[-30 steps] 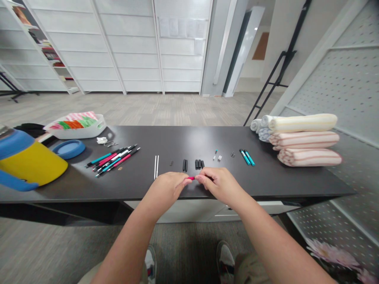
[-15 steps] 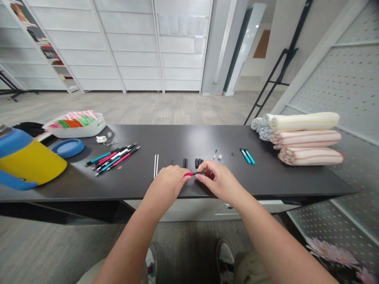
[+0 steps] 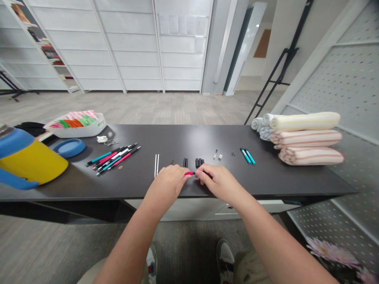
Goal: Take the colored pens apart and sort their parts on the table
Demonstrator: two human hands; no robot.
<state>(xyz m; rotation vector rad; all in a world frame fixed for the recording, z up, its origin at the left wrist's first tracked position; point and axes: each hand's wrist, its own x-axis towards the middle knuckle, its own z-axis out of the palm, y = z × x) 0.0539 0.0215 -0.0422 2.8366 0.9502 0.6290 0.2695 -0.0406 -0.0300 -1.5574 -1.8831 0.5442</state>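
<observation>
My left hand (image 3: pixel 167 182) and my right hand (image 3: pixel 217 180) meet above the near edge of a long black table (image 3: pixel 284 177). Both pinch a thin pink pen (image 3: pixel 189 173) held level between them; most of it is hidden by my fingers. Just beyond my hands lie short black pen parts (image 3: pixel 199 162), another black pair (image 3: pixel 185 162) and two white refill tubes (image 3: pixel 156 165). Small pen bits (image 3: pixel 218 155) and two teal pens (image 3: pixel 247 156) lie further right.
A bunch of assembled pens (image 3: pixel 114 157) lies left of centre. A blue lid (image 3: pixel 69 148), a yellow and blue jug (image 3: pixel 26 161) and a white tray of coloured items (image 3: pixel 77 123) stand at the left. Rolled striped towels (image 3: pixel 304 138) are stacked at the right.
My right hand has slid left along the pen toward my left hand. The black stretch of pen that showed between the hands half a second ago is now covered.
</observation>
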